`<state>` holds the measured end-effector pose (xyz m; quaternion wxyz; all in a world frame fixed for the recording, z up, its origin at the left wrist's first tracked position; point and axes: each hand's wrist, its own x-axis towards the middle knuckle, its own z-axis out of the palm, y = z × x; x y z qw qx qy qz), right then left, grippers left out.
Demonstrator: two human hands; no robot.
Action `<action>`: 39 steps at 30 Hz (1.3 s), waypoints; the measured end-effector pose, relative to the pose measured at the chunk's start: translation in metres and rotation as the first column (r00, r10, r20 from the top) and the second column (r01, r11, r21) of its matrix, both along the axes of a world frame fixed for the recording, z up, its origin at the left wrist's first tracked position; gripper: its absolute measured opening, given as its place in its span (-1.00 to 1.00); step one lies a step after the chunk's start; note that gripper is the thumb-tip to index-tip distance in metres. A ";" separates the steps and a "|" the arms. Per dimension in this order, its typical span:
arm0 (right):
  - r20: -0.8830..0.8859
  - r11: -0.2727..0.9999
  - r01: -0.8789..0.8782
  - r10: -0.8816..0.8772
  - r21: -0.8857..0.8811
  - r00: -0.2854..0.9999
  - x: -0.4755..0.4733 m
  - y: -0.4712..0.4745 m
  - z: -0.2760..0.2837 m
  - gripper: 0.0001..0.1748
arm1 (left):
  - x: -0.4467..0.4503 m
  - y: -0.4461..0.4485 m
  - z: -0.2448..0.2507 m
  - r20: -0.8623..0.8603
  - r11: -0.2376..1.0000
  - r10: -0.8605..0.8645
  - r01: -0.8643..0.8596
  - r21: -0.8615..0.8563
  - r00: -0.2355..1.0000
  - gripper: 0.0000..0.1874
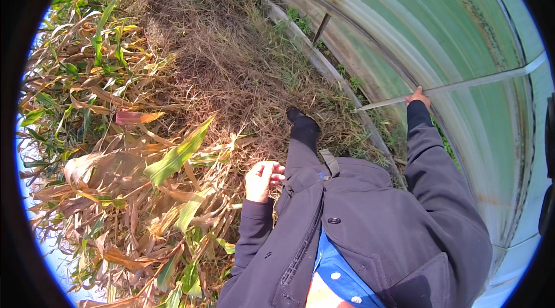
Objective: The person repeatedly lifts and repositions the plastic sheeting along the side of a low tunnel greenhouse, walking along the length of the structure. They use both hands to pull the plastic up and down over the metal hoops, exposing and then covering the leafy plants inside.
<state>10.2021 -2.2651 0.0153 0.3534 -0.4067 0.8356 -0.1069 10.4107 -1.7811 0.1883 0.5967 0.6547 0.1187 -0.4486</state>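
Note:
My left hand (261, 179) hangs in front of my dark jacket (368, 221), fingers loosely bent and a little apart, with nothing visible in it. Dry maize plants (125, 178) with brown and some green leaves stand beside it. On the other side, my right arm reaches out to a greenhouse. My right hand (419, 97) touches its wall where a pale strut (472, 81) crosses a long rail (386, 59). Whether the fingers close around the rail cannot be made out. Cloudy greenish plastic film (459, 35) covers the frame.
Dry, matted grass (217, 52) forms a strip between the maize and the greenhouse. A low concrete edge (321, 63) runs along the greenhouse base, with green weeds (299, 20) beside it. A rusty post (321, 29) stands farther along. One dark shoe (295, 114) is on the grass.

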 end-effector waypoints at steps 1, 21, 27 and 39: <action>-0.010 0.997 0.070 -0.070 0.027 0.998 0.000 -0.002 0.000 -0.31 | 0.021 0.002 -0.001 -0.005 0.999 0.038 -0.037 0.038 0.999 -0.79; 0.383 0.933 0.310 -0.358 0.182 0.851 -0.020 -0.012 -0.019 -0.17 | 0.158 0.018 0.023 0.046 0.995 0.093 -0.091 -0.027 0.995 -0.77; 0.208 0.931 0.330 -0.358 0.158 0.910 0.049 -0.008 -0.022 -0.49 | 0.159 0.017 0.031 0.111 0.985 0.169 -0.163 -0.056 0.979 -0.72; 0.359 0.858 -0.505 0.502 -0.091 0.787 0.353 -0.033 -0.009 -0.57 | 0.183 0.005 0.022 0.115 0.918 0.391 -0.397 0.025 0.913 -0.71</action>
